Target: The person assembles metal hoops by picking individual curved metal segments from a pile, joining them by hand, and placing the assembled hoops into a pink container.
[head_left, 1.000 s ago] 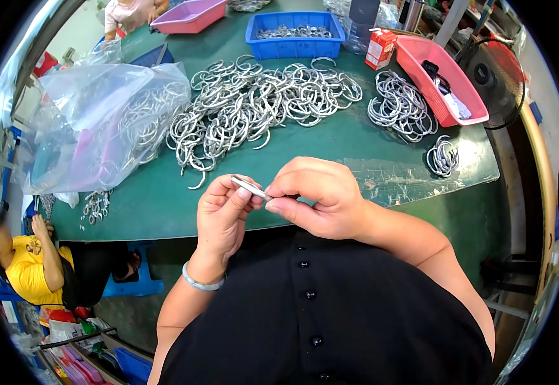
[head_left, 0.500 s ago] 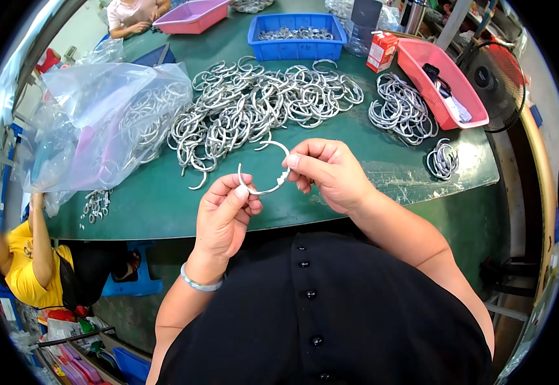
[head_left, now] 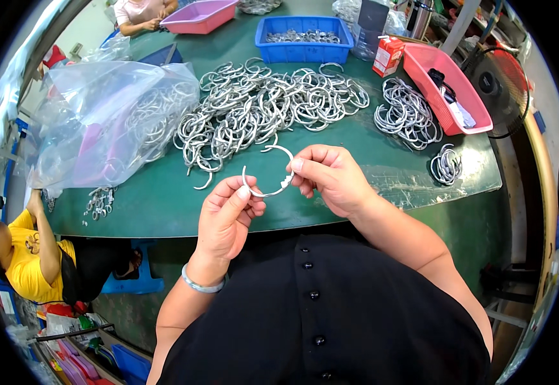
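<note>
Between my hands, above the near part of the green table, is an open silver cuff bangle (head_left: 268,194) with a small pale bit on its lower right side. My left hand (head_left: 228,215) pinches its left side between thumb and fingers. The right side is pinched by my right hand (head_left: 327,176). Just beyond lies a large loose pile of similar silver bangles (head_left: 266,102). Two smaller heaps are to the right: a bigger bunch of bangles (head_left: 406,114) and a little stack of bangles (head_left: 446,165) near the table's right edge.
Clear plastic bags (head_left: 109,115) cover bangles at left, near small metal rings (head_left: 100,204). A blue basket (head_left: 303,54) holds metal pieces. At right stand a red carton (head_left: 388,56), a pink basket (head_left: 443,106) and a fan (head_left: 501,90). A person in yellow (head_left: 39,256) sits left.
The view has shifted slightly, so the table things sit a little further right and lower. Both hands keep their pinch on the bangle, which looks nearly unchanged.
</note>
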Demonstrator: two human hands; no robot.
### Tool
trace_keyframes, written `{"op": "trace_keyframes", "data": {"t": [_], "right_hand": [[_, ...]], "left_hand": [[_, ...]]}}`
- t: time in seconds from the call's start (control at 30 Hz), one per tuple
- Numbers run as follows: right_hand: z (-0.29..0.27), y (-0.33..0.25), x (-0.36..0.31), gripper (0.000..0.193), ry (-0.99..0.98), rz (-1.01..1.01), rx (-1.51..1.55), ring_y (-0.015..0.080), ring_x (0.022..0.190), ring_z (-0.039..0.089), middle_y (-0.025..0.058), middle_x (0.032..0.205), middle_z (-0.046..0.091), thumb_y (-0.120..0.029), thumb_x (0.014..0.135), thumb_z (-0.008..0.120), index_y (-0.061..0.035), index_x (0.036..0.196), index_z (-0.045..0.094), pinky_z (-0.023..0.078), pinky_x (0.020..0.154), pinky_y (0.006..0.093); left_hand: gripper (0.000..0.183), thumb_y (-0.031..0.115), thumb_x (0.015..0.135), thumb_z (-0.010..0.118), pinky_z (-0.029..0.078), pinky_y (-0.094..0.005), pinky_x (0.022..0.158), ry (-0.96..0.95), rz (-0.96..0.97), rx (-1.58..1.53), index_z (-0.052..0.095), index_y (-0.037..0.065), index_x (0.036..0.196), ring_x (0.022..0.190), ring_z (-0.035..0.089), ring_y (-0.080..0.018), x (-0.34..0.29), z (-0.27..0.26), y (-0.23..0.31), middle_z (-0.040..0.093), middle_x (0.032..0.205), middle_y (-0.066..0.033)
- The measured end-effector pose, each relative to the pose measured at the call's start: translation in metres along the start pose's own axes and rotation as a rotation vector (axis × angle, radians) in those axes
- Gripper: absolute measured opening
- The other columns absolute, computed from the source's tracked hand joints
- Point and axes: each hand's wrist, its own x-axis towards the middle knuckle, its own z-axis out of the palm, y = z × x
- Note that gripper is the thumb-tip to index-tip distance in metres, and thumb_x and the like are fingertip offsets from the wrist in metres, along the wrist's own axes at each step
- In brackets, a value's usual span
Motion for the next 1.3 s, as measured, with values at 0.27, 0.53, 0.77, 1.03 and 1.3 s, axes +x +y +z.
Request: {"op": "trace_keyframes", "data": {"t": [0.27,0.53,0.77,1.03,1.3], "right_hand": [[0.003,0.006,0.003,0.016,-0.049,0.034,-0.048,0.0071,0.055,0.051,0.0023,0.068,0.058,-0.017,0.084,0.054,-0.0024,0.080,0.060,0.041,0.049,0.0198],[-0.014,0.015,0.012,0.019,-0.067,0.093,-0.162,0.0076,0.056,0.051,0.0032,0.071,0.058,-0.017,0.086,0.052,-0.0007,0.084,0.060,0.043,0.052,0.0209],[-0.032,0.025,0.033,0.016,0.019,-0.043,-0.578,0.0089,0.061,0.053,0.0037,0.071,0.059,-0.016,0.081,0.057,0.0001,0.086,0.059,0.043,0.054,0.0240],[-0.027,0.015,0.071,0.018,0.200,-0.486,-1.109,0.0274,0.069,0.057,0.0123,0.078,0.057,-0.017,0.074,0.060,-0.0013,0.083,0.058,0.045,0.062,0.0353],[-0.028,0.013,0.099,0.016,0.278,-0.495,-1.058,0.0302,0.072,0.057,0.0154,0.075,0.058,-0.018,0.076,0.057,-0.0015,0.075,0.058,0.044,0.064,0.0376]], "left_hand": [[0.008,0.010,0.085,0.051,0.047,-0.0258,0.063,0.032,0.015,0.077,0.054,0.004,0.090,0.068,0.058,-0.0147,-0.008,0.001,0.008,0.060,0.082,-0.0068],[0.008,0.004,0.083,0.050,0.041,-0.0252,0.061,0.079,0.817,0.535,0.049,0.001,0.090,0.070,0.050,-0.0146,-0.036,0.000,0.091,0.055,0.081,-0.0107],[0.012,0.002,0.083,0.052,0.044,-0.0243,0.068,0.475,1.515,1.211,0.052,-0.003,0.093,0.073,0.053,-0.0135,-0.032,-0.012,0.172,0.056,0.082,-0.0120],[0.022,0.013,0.082,0.057,0.044,-0.0257,0.074,0.758,1.208,1.751,0.058,-0.002,0.098,0.081,0.058,-0.0151,-0.007,-0.040,0.220,0.061,0.089,-0.0096],[0.014,-0.004,0.076,0.055,0.045,-0.0294,0.070,0.433,1.411,1.605,0.059,-0.003,0.089,0.078,0.057,-0.0243,-0.034,0.001,0.131,0.059,0.088,-0.0154]]}}
